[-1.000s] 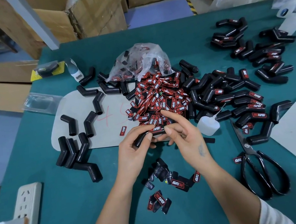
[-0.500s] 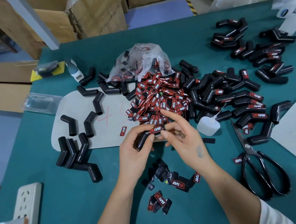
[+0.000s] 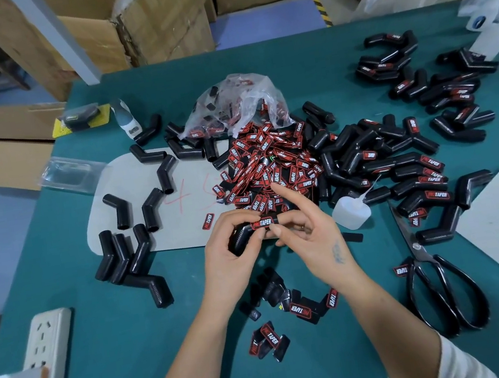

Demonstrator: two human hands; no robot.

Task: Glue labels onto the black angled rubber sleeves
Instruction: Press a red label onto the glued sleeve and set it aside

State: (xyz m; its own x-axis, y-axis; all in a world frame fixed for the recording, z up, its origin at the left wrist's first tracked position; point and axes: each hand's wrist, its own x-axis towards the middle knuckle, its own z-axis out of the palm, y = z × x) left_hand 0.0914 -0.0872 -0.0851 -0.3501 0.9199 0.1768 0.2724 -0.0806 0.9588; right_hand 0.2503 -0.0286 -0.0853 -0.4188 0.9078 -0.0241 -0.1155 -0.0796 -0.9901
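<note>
Black rubber sleeve [image 3: 241, 237] sits curled in the person's left hand [image 3: 232, 256], fingers wrapped round it just over the green table [image 3: 105, 356]. On its top side lies a red TAPER label [image 3: 263, 223], and the right hand [image 3: 307, 228] pinches that end between thumb and a finger while the index finger sticks up straight. Right behind the hands is the big pile of loose labels [image 3: 267, 166]; the glue bottle [image 3: 350, 214] stands just beside the right hand, with scissors [image 3: 434, 284] further right.
</note>
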